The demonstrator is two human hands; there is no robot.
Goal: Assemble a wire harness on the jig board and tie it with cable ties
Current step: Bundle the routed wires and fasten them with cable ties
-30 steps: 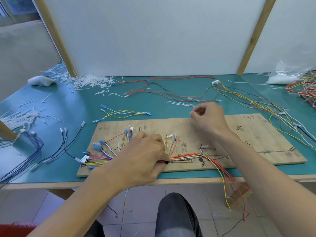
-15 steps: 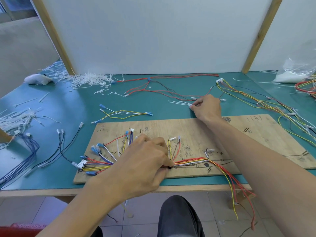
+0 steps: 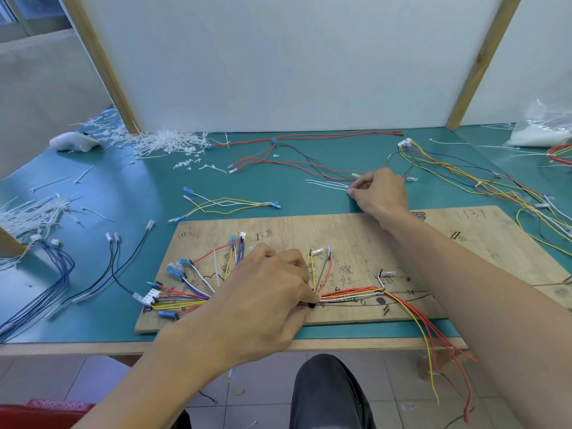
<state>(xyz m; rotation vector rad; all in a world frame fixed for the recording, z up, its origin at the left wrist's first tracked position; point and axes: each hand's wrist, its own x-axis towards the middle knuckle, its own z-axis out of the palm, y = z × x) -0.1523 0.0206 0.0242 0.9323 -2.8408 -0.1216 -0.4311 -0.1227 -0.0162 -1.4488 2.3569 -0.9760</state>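
Pinching the multicoloured wire bundle (image 3: 349,294) against the plywood jig board (image 3: 464,243), the left hand (image 3: 266,292) held it gathered; the right hand (image 3: 380,193) pinched thin white cable ties (image 3: 328,183) on the green mat (image 3: 309,199). Taking just one seemed wisest.

The right hand (image 3: 380,195) has left its place above the far edge of the board (image 3: 483,233) and reached past it onto the mat. Its fingertips, empty a second ago, now pinch the near ends of the white ties (image 3: 325,183) lying there.
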